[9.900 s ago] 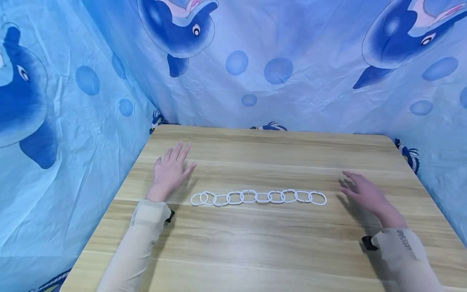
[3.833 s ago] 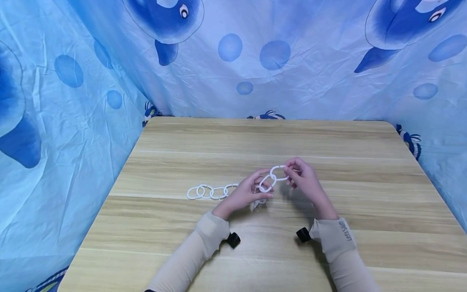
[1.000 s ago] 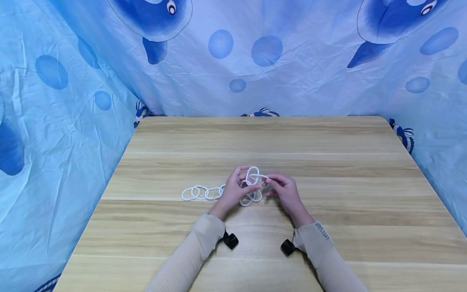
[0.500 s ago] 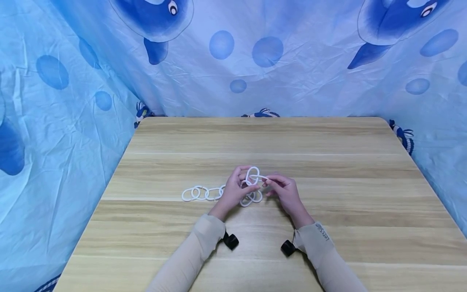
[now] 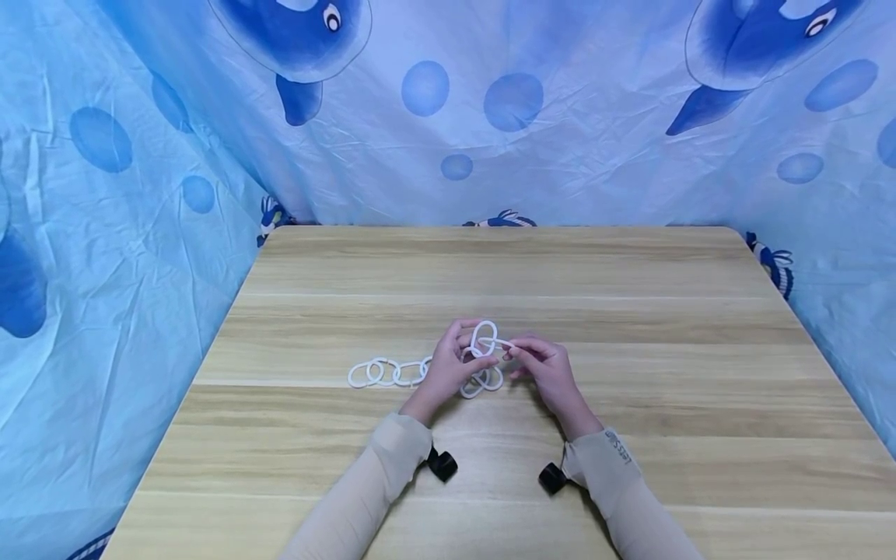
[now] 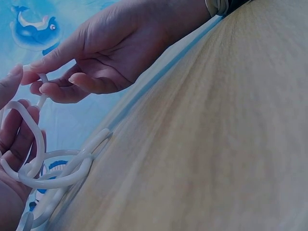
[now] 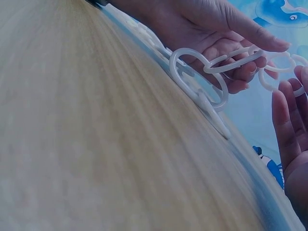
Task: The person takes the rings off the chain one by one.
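A chain of white plastic links lies partly on the wooden table, its right portion raised and bunched between both hands. My left hand holds some of the raised links between thumb and fingers. Just to the right, my right hand pinches the end link, which passes through an upright link. Below the left hand, other links hang down to the tabletop. The left wrist view shows a gathered loop beside the left palm. Left-hand fingers hide part of the chain.
The wooden table has rounded far corners. Behind it and at its sides hangs a blue curtain printed with whales and bubbles. A small black camera is on each wrist.
Earliest, the chain lay in a straight row with both hands apart from it. Later the hands lifted its right portion and came together. Over the last second almost nothing moves.
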The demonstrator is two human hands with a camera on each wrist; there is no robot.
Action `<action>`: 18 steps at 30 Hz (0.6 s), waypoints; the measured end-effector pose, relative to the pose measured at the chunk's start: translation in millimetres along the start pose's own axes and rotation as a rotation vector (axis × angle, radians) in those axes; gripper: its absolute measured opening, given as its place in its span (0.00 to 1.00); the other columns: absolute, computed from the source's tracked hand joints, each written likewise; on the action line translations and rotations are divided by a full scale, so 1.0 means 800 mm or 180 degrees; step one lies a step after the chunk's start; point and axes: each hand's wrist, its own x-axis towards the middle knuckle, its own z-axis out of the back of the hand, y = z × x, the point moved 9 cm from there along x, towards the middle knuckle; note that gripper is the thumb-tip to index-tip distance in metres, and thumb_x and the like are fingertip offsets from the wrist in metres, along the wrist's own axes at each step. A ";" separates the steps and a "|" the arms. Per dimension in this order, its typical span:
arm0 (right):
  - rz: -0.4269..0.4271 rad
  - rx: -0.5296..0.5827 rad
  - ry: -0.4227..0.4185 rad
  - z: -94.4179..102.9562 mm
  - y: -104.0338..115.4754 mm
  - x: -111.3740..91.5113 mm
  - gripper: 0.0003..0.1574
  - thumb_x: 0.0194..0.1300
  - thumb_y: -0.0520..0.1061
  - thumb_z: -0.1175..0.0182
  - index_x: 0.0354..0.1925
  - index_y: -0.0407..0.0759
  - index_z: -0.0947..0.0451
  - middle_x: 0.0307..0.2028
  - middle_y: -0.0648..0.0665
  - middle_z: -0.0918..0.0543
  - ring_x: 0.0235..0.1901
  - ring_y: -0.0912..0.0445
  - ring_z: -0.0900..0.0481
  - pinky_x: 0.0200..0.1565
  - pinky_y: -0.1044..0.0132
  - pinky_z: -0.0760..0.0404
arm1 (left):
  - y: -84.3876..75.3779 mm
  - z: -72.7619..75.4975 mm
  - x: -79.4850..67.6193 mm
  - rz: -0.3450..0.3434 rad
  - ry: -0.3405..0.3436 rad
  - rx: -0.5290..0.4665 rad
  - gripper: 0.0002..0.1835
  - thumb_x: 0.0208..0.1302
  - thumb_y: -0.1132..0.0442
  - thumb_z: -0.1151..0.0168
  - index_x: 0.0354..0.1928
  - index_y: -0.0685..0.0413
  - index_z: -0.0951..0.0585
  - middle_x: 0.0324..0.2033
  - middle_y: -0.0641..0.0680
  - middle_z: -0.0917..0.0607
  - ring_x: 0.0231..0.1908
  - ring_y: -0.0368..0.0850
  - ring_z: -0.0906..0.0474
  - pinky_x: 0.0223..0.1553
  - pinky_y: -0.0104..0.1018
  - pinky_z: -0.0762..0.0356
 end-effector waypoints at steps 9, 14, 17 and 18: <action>-0.0031 -0.0113 0.0015 0.003 -0.001 -0.001 0.19 0.64 0.32 0.41 0.46 0.14 0.29 0.34 0.57 0.15 0.34 0.64 0.17 0.29 0.68 0.13 | 0.003 -0.003 0.004 0.0017 0.0014 0.0002 0.37 0.52 0.70 0.29 0.64 0.55 0.34 0.51 0.64 0.16 0.44 0.45 0.16 0.50 0.34 0.16; 0.0005 -0.0158 0.0052 0.001 0.000 0.000 0.19 0.64 0.33 0.41 0.46 0.15 0.28 0.33 0.57 0.15 0.33 0.63 0.17 0.29 0.69 0.13 | 0.005 -0.002 0.006 0.0009 0.0001 -0.0031 0.36 0.53 0.70 0.30 0.64 0.55 0.34 0.51 0.64 0.17 0.45 0.45 0.17 0.50 0.34 0.16; -0.0010 -0.0180 0.0074 -0.001 -0.002 0.001 0.18 0.64 0.33 0.40 0.45 0.16 0.28 0.33 0.57 0.15 0.33 0.63 0.17 0.29 0.69 0.13 | 0.006 0.001 0.004 0.0006 -0.0019 -0.0012 0.36 0.53 0.70 0.30 0.64 0.55 0.34 0.51 0.63 0.17 0.44 0.45 0.17 0.49 0.34 0.16; -0.0023 -0.0187 0.0073 -0.001 -0.003 0.000 0.18 0.64 0.33 0.40 0.45 0.16 0.27 0.34 0.57 0.15 0.33 0.62 0.17 0.29 0.69 0.13 | 0.007 0.001 0.003 0.0014 -0.0024 0.0000 0.36 0.53 0.70 0.30 0.64 0.55 0.34 0.51 0.63 0.17 0.44 0.45 0.17 0.49 0.34 0.16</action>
